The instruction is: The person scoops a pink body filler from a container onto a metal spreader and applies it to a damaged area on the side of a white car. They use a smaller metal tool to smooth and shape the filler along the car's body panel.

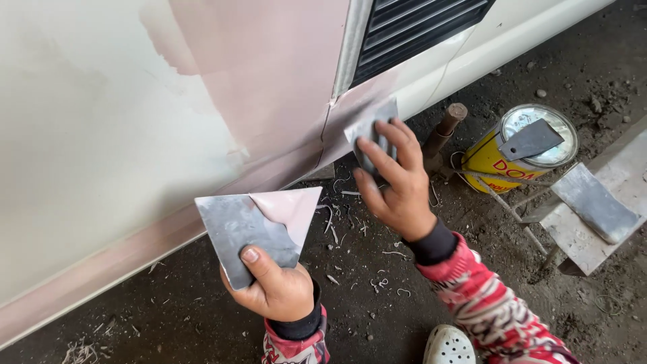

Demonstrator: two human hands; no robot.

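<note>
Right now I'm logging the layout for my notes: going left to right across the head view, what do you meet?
White body panel → left hand holding a metal plate with pink filler → right hand pressing a spreader to the panel → yellow can → grey block.

- A yellow tin can [504, 156] stands on the dirt floor [377, 317] at right, with a grey metal blade [532, 139] resting across its pale top.
- A rusty brown bolt-like post [444, 130] stands just left of the can.
- A flat metal board [593, 209] carries grey putty.
- A white perforated clog [448, 346] shows at the bottom edge.
</note>
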